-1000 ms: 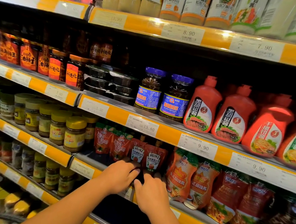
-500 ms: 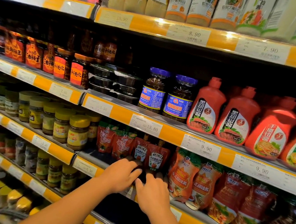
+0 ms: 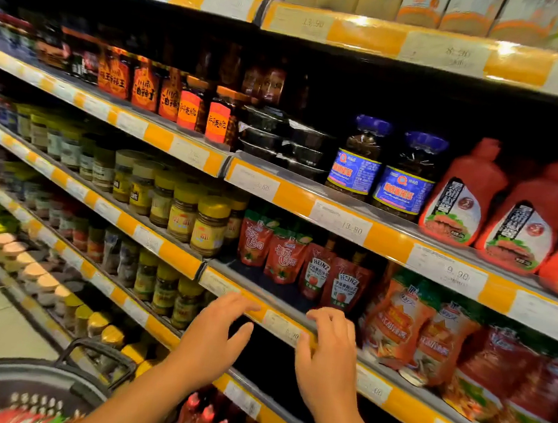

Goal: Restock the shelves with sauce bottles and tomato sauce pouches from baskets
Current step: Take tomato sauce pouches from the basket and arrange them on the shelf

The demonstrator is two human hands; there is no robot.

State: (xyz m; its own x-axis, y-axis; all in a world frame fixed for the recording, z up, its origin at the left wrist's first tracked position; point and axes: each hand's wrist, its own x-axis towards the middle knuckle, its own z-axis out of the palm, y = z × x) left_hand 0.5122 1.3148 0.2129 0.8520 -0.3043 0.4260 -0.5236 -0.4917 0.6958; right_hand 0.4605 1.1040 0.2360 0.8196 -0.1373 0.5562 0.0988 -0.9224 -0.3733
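— How are the hands held?
— Left hand and right hand are raised apart, fingers loosely spread, nothing gripped, just before the shelf edge.
— And the pouches?
— Heinz pouches are stood behind that edge; a basket is seen lower left.

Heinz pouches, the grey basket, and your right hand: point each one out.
Heinz pouches (image 3: 344, 283): head view, on the front label of the right-hand pouch.
Grey basket (image 3: 25, 388): head view, on its rim at lower left.
Right hand (image 3: 331, 358): head view, on the back of the hand.
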